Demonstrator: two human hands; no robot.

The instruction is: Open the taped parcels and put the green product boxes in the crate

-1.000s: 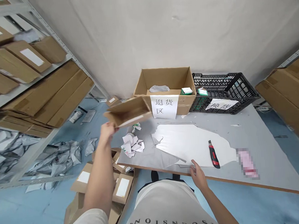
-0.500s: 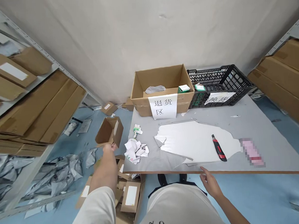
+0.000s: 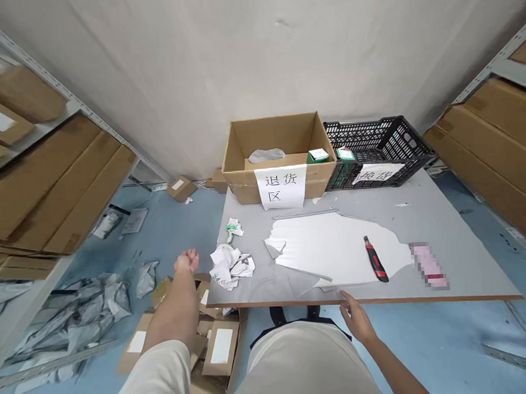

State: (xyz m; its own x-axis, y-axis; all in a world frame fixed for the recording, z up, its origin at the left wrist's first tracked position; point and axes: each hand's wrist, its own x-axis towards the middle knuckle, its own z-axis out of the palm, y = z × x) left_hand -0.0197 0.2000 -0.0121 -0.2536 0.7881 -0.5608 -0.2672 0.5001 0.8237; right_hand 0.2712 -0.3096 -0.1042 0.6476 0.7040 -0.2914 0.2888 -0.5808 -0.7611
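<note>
My left hand (image 3: 187, 261) is stretched out over the floor beyond the table's left edge. It holds nothing, and its fingers are loosely curled. Below my left forearm, a large carton of small cardboard boxes (image 3: 221, 346) stands against the table's left side. My right hand (image 3: 356, 318) is at the front table edge, its fingers apart and the fingertips at the rim. Near it lies a flat white sheet (image 3: 322, 247) with grey torn edges. On the sheet rests a red and black utility knife (image 3: 375, 258). Crumpled paper scraps (image 3: 232, 265) sit at the table's left.
A large open cardboard box (image 3: 240, 183) with a paper sign and a black plastic crate (image 3: 383, 182) stand at the table's back. A blurred pink item (image 3: 429, 266) lies to the right. Shelves with cartons (image 3: 59, 184) flank both sides; grey parcels (image 3: 92, 312) lie lower left.
My left hand has let go of a small open cardboard box, which I no longer see. The view has turned slightly right. My right hand stays at the table edge.
</note>
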